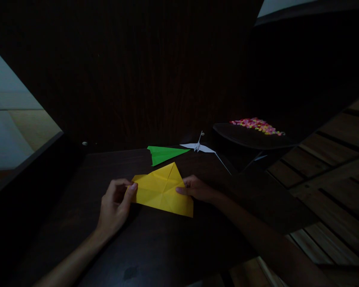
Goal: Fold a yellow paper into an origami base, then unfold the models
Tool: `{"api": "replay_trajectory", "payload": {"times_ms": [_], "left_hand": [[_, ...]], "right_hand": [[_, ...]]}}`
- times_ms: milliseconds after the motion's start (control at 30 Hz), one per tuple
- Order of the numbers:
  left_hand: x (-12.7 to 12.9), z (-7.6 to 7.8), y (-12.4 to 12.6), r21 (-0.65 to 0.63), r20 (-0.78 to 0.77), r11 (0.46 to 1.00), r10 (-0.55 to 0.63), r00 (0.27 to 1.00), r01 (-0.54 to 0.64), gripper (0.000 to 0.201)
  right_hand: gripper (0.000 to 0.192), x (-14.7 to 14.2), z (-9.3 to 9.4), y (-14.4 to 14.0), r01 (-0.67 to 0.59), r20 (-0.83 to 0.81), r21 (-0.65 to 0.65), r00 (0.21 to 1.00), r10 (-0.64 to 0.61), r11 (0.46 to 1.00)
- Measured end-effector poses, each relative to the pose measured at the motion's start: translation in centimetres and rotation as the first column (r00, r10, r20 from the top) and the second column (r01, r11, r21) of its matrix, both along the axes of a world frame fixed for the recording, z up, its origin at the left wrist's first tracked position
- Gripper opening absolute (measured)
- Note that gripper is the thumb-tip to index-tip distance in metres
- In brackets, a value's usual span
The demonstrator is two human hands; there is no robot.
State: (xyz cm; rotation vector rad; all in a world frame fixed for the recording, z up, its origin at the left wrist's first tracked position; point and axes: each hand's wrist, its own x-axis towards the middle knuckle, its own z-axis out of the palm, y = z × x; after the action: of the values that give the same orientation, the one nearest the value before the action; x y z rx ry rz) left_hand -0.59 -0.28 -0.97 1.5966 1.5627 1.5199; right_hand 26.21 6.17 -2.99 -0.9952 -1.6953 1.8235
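Note:
A creased sheet of yellow paper (160,189), partly folded to a point at its top, is held up between both hands over the dark wooden surface. My left hand (116,203) pinches its left edge, thumb on the front and fingers behind. On the right side, my right hand (197,188) grips the sheet with the thumb across its face; the other fingers are mostly hidden behind the paper. Just beyond it lies a green paper plane (167,153). Beside the plane's tip sits a white paper crane (198,146) with spread wings.
A dark curved shelf (224,131) at the right bears a pile of small pink, red and yellow pieces (259,125). A dark upright panel (137,79) closes off the back. A raised side board (26,163) runs along the left. Wooden slats (332,199) show at the lower right.

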Motion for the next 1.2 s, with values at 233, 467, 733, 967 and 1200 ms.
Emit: {"api": "replay_trajectory", "payload": {"times_ms": [233,467,733,967,1200], "left_hand": [[-0.3,-0.1,-0.1,-0.029,-0.159,1.000,-0.008,0.987,0.003,0.034],[-0.3,0.1,0.2,-0.052,-0.079,0.998,0.039,0.996,-0.043,0.034],[-0.2,0.5,0.4,-0.178,0.007,0.983,0.048,0.999,-0.046,0.031],[-0.1,1.0,0.5,-0.228,0.009,0.974,0.005,1.000,-0.003,0.034],[-0.3,0.8,0.7,-0.257,-0.013,0.966,-0.041,0.999,0.036,0.033]], "right_hand": [[0.045,0.3,0.5,0.0,0.021,0.003,0.008,1.000,-0.021,1.000],[0.045,0.3,0.6,0.0,0.002,0.004,0.036,1.000,-0.002,0.999],[0.045,0.4,0.7,0.0,0.010,0.032,0.088,0.999,-0.013,0.996],[0.046,0.4,1.1,0.0,0.027,0.038,0.080,0.999,-0.030,0.996],[0.044,0.4,0.8,0.1,0.038,0.040,0.064,0.998,-0.040,0.997]]}}
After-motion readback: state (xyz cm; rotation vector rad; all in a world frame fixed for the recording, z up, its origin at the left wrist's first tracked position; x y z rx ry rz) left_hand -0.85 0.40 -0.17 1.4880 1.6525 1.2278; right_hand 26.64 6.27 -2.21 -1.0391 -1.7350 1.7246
